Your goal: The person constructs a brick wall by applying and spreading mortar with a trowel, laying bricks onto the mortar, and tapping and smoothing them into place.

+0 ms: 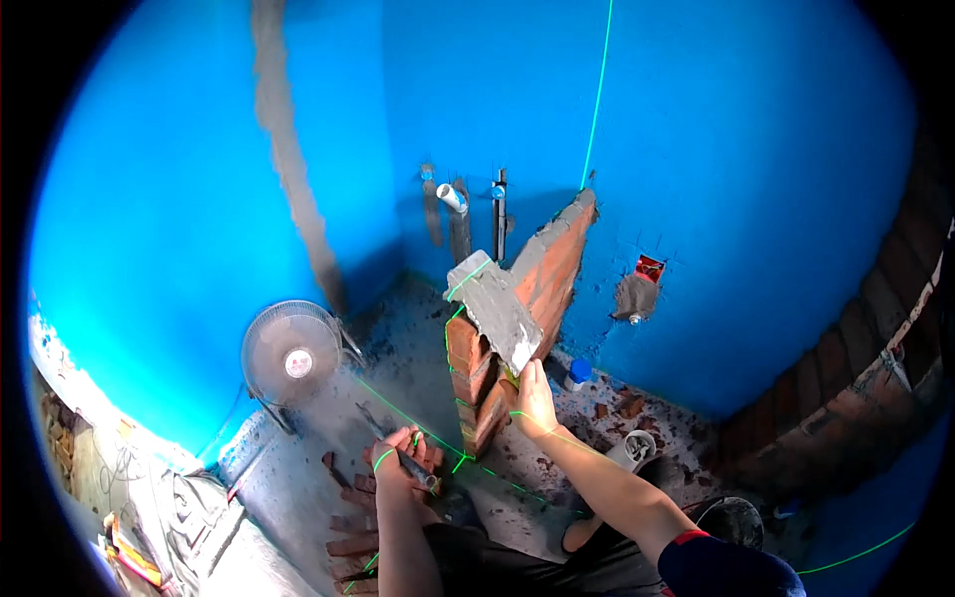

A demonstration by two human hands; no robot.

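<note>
My right hand is closed round the handle end of a trowel. Its broad rectangular blade is smeared with grey mortar and lies over the near end of a low brick wall. Whether blade and bricks touch is hard to tell. Lower and to the left, my left hand grips a slim tool with a dark handle and a thin pointed end; its exact kind is unclear. Bright green laser lines cross the wall's end, the trowel and both arms.
A round fan stands on the floor at the left. Loose bricks lie below my left hand. Pipe stubs stick out of the blue wall. A white bucket-like container and a blue-capped bottle are right of the bricks.
</note>
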